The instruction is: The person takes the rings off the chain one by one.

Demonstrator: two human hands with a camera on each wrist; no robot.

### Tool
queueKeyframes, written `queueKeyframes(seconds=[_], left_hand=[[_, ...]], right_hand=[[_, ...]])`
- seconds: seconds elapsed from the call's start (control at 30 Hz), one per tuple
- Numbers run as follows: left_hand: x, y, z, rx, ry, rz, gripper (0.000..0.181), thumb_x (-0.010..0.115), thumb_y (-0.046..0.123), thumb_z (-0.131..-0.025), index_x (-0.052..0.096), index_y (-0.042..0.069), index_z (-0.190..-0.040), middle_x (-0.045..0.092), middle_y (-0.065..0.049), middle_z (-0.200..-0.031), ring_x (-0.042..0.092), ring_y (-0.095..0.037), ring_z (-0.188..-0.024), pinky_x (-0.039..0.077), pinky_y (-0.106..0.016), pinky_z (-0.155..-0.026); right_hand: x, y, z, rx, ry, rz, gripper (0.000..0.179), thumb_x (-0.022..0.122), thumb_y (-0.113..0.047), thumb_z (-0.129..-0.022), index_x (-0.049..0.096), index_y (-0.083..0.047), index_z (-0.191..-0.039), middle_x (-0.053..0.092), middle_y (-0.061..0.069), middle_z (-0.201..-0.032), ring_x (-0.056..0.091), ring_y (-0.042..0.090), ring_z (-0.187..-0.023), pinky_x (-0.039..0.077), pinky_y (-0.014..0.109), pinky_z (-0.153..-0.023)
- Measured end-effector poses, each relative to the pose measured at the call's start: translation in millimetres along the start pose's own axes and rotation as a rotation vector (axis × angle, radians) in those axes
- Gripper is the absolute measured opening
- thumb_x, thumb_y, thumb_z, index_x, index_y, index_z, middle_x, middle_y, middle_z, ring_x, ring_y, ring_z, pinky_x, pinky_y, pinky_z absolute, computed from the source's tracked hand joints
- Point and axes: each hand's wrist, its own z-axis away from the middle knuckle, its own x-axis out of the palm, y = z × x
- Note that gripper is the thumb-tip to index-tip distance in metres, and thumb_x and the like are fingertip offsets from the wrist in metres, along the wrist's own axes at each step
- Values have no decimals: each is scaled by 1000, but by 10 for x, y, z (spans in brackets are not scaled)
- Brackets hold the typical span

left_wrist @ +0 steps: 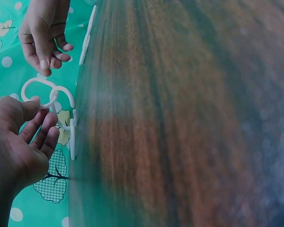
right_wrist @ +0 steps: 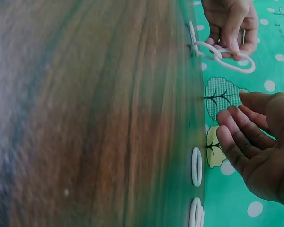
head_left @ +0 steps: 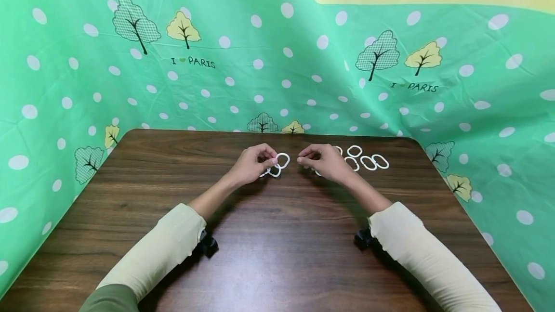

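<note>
My left hand [head_left: 251,163] pinches a white plastic oval chain link [right_wrist: 247,71] between thumb and fingertips, a little above the table. A second white link [left_wrist: 65,88] is hooked through it, and the joined links trail down to the tabletop in the left wrist view. Facing it, a short gap to the right, is my right hand [head_left: 326,162]. Its fingers are loosely bent with nothing between them, and the thumb stands apart from the fingertips in the right wrist view. Part of a link on the table shows from behind this hand.
Several loose white links [head_left: 375,162] lie on the dark wooden table [head_left: 277,249] to the right of my right hand. A green dotted cloth [head_left: 243,61] with printed trees hangs behind the table's far edge and along both sides. Small black devices [head_left: 210,244] sit at both wrists.
</note>
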Motion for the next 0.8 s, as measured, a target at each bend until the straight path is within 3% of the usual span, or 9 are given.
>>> queueKeyframes(seconds=[0.23,0.53,0.73,0.8], left_hand=[[3,6,6,5,4,12,10,78,8,-106,77,3,-114,82,-15,-106,76,-22,-98,55,-31,-92],[14,-13,-5,5,-2,0,13,78,8,-105,77,0,-116,83,-14,-106,76,-23,-98,55,-33,-93],[13,-7,1,-3,-15,8,13,79,10,-106,77,3,-116,83,-12,-107,77,-23,-100,57,-35,-95],[12,-7,2,-4,-21,10,13,79,11,-106,77,3,-117,83,-12,-108,76,-22,-100,57,-35,-95]], right_hand=[[77,-91,14,-29,-36,-22,24,84,-21,-103,84,-4,-120,86,13,-104,81,35,-91,62,30,-75],[149,-145,-5,-78,-54,-77,26,81,-19,-106,82,0,-124,86,16,-104,81,39,-92,68,49,-83],[192,-180,-30,-101,-37,-93,26,78,-15,-108,80,5,-124,85,19,-104,81,43,-94,67,53,-85],[200,-192,-32,-107,-31,-91,25,78,-14,-108,80,5,-124,85,20,-104,81,43,-94,68,49,-84]])
